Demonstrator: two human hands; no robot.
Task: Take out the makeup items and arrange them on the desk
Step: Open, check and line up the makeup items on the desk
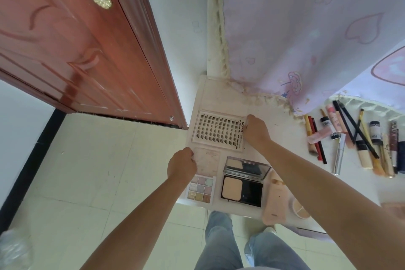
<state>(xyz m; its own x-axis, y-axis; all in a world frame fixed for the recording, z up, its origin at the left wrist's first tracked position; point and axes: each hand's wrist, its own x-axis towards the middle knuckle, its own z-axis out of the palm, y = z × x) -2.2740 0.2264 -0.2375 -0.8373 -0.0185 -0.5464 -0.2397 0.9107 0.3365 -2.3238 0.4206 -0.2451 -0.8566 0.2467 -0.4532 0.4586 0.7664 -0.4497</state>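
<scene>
head view, desk [285,129]: white top, being used as the layout surface, so flat stuff is kept at the left end and sticks at the right.
lash tray [218,132]: laid flat at the far left end, just behind the palette; its right edge is held by the right hand [255,130], probably so it can be squared up with the desk edge.
right fingers: curled over the tray's edge; how tightly can't be told, the tips are hidden.
palette [202,178]: opened flat, lid toward the tray, colour pans nearest the body, so the shades can be seen.
left hand [182,164]: the lid's left edge is pinched, fingers curled in, likely to nudge it into line.
compact [244,182]: sat just right of the palette, lid propped up.
pink case [276,201]: near the front edge, beside the compact.
sticks [350,138]: pencils, tubes and brushes lined up roughly side by side, a couple crossed.
curtain [306,28]: hung behind the desk.
</scene>
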